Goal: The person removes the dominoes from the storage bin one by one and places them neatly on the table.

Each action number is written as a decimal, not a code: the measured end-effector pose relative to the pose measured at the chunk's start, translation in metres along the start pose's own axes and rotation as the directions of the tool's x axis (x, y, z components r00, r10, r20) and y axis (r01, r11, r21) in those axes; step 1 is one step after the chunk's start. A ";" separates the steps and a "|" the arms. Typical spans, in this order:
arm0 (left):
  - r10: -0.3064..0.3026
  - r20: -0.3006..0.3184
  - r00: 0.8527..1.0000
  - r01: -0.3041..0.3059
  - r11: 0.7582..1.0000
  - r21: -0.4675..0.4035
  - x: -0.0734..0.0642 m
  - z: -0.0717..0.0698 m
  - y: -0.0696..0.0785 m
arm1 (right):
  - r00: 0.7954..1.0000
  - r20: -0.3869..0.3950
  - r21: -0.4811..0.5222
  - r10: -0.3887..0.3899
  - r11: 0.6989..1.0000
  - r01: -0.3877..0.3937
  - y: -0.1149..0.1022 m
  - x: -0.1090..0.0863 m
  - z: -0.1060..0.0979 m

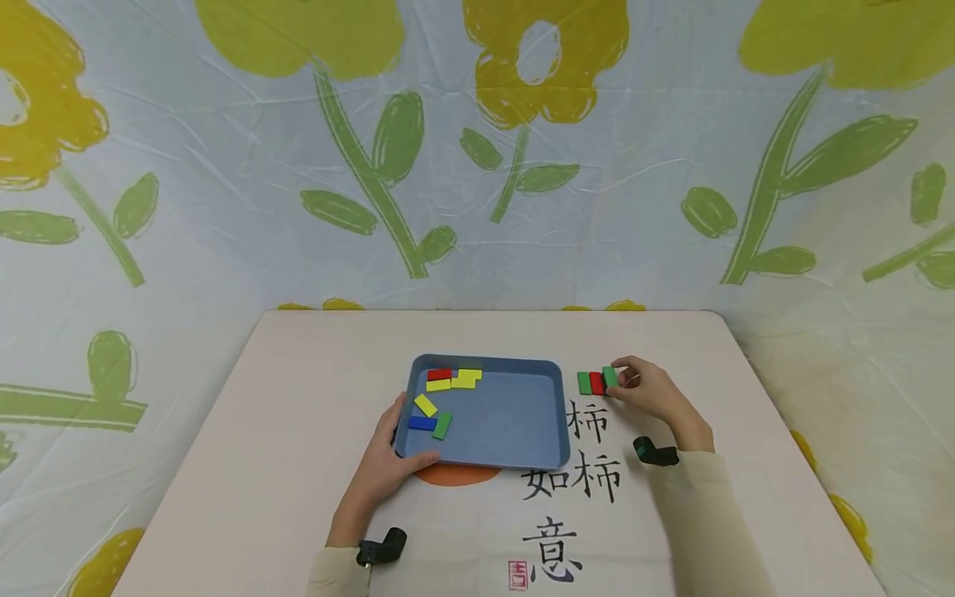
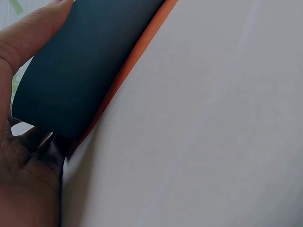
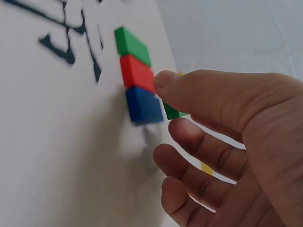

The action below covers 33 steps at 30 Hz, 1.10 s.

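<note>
A shallow blue tray [image 1: 515, 414] has its near left corner gripped by my left hand [image 1: 384, 464], thumb along the front side and fingers at the left side. In the left wrist view the tray's outer wall [image 2: 80, 71] looks dark. My right hand [image 1: 656, 394] pinches a green block [image 3: 171, 111] between thumb and fingers. Right by it, a row on the table holds another green block [image 3: 133, 47], a red block [image 3: 137, 73] and a blue block [image 3: 144, 106]. That blue one is hidden in the head view.
Inside the tray's left half lie a red block [image 1: 439, 375], several yellow blocks [image 1: 425, 405], a blue block [image 1: 422, 423] and a green block [image 1: 443, 426]. The table cloth [image 1: 298, 414] bears black characters [image 1: 552, 547]. A flowered sheet [image 1: 597, 207] hangs behind the table.
</note>
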State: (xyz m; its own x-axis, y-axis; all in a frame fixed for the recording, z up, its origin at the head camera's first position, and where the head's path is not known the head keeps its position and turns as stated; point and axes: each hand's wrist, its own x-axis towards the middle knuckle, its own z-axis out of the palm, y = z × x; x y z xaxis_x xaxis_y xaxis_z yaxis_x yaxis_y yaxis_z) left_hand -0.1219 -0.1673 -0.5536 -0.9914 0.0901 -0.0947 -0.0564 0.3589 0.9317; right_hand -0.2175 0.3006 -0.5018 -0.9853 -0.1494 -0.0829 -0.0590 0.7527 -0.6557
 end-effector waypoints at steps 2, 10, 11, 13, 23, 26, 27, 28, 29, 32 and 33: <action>-0.002 0.000 1.000 0.002 1.000 -0.002 0.000 0.000 0.000 | 1.000 -0.001 -0.004 0.010 1.000 -0.010 0.005 -0.001 -0.001; 0.000 0.002 1.000 0.000 1.000 -0.013 0.000 0.000 -0.002 | 0.997 0.015 -0.017 0.070 0.997 -0.070 0.016 -0.004 -0.002; 0.001 0.003 1.000 -0.001 1.000 -0.013 0.000 0.000 -0.002 | 0.997 0.016 -0.018 0.077 0.997 -0.077 0.017 -0.004 -0.002; 0.003 0.004 1.000 -0.003 1.000 -0.014 0.000 0.000 -0.002 | 0.995 0.019 -0.019 0.093 0.995 -0.093 0.018 -0.005 -0.002; 0.008 0.003 1.000 -0.008 1.000 -0.008 0.000 0.000 -0.003 | 0.991 0.029 -0.039 0.133 0.991 -0.132 0.020 -0.004 -0.001; 0.010 0.003 1.000 -0.010 1.000 -0.007 0.000 0.000 -0.003 | 0.990 0.033 -0.038 0.136 0.990 -0.135 0.019 -0.004 0.000; 0.012 0.003 1.000 -0.012 1.000 -0.007 0.001 0.000 -0.003 | 0.990 0.035 -0.037 0.135 0.990 -0.134 0.019 -0.004 0.000; 0.014 0.003 1.000 -0.013 1.000 -0.008 0.001 0.000 -0.003 | 0.990 0.036 -0.037 0.135 0.990 -0.133 0.019 -0.004 0.000; 0.014 0.003 1.000 -0.014 1.000 -0.011 0.001 0.000 -0.003 | 0.990 0.037 -0.038 0.133 0.991 -0.131 0.019 -0.004 0.000; 0.015 0.004 1.000 -0.015 1.000 -0.016 0.001 0.000 -0.004 | 0.991 0.040 -0.039 0.130 0.991 -0.128 0.018 -0.004 0.000; 0.016 0.005 1.000 -0.016 1.000 -0.019 0.001 0.000 -0.004 | 0.991 0.040 -0.040 0.128 0.991 -0.126 0.018 -0.004 0.000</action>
State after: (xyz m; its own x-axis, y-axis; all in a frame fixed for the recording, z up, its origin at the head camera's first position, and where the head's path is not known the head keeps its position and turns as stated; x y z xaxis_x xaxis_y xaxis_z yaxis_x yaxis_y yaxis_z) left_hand -0.1226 -0.1685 -0.5571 -0.9917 0.1001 -0.0812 -0.0425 0.3401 0.9394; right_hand -0.2148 0.3146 -0.5126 -0.9775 -0.0779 -0.1961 0.0592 0.7908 -0.6092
